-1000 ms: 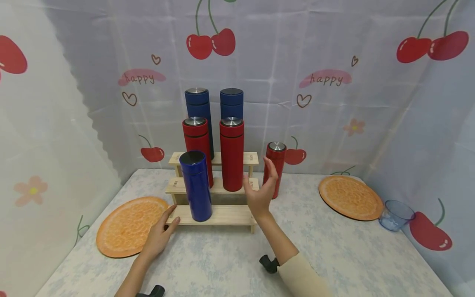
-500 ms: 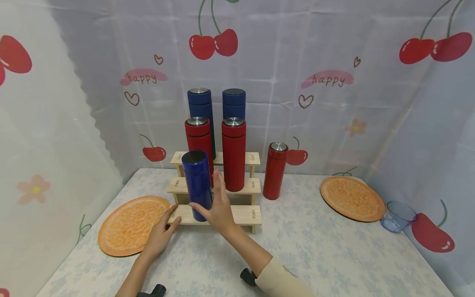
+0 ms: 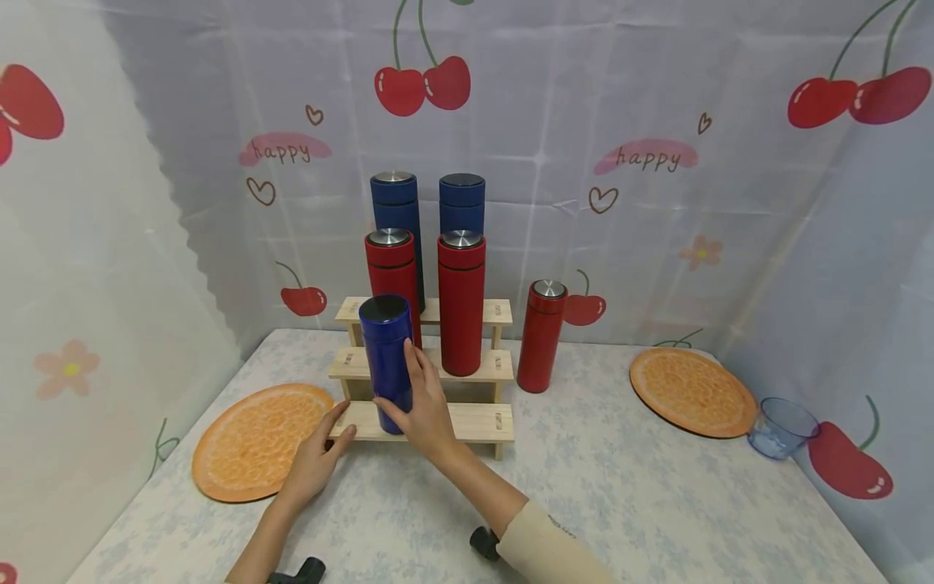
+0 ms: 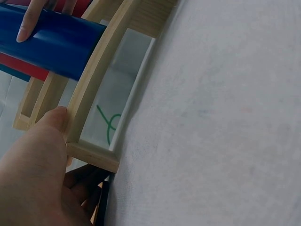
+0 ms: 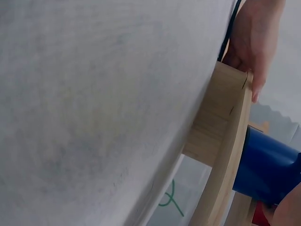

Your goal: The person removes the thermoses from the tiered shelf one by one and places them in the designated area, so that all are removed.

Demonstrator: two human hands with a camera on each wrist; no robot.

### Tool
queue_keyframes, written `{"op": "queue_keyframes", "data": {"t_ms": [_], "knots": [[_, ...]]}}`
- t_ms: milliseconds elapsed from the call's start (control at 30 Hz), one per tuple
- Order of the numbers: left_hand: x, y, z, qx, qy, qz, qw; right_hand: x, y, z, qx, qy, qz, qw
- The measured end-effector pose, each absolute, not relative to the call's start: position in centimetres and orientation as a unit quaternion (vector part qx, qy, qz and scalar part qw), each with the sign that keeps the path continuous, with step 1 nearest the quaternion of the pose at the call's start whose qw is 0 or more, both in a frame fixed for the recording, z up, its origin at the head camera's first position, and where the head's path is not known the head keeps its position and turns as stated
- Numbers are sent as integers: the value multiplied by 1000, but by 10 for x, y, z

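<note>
A glossy blue thermos flask with a black top stands upright on the lowest step of a three-tier wooden stand. My right hand holds the flask from the right, thumb low on its front and fingers along its right side. In the left wrist view a fingertip of that hand lies on the blue flask. My left hand grips the left end of the lowest step. Its thumb is on the board and the other fingers curl beside the support, partly hidden, as the left wrist view shows.
Two red flasks stand on the middle step, two dark blue ones on the top step. Right of the stand, a shorter red flask is on the table. Orange round mats lie left and right; a clear blue cup is far right.
My right hand has moved left from beside the shorter red flask to the blue flask, and its fingers have closed in on it. My left hand stays on the stand.
</note>
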State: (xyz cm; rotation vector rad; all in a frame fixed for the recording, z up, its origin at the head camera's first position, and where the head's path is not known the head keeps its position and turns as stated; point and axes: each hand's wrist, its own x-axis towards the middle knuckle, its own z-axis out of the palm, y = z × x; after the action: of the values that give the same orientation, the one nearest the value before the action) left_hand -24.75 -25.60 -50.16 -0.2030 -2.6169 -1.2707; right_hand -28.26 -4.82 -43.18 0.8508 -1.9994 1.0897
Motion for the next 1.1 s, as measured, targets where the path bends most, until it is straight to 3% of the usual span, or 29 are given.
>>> {"op": "queue_keyframes", "data": {"t_ms": [300,567,900,1100], "knots": [[-247,-255,-504,-59,-892,-433,116,-271,-34,-431,344,-737,440,381],[-249,-254,-503,-56,-895,-425,121,-260,2,-406,357,-689,471,419],[-250,-256,-504,-49,-896,-428,106,-269,80,-354,289,-615,479,556],[-249,-257,-504,-46,-896,-429,108,-295,131,-350,210,-630,449,598]]}}
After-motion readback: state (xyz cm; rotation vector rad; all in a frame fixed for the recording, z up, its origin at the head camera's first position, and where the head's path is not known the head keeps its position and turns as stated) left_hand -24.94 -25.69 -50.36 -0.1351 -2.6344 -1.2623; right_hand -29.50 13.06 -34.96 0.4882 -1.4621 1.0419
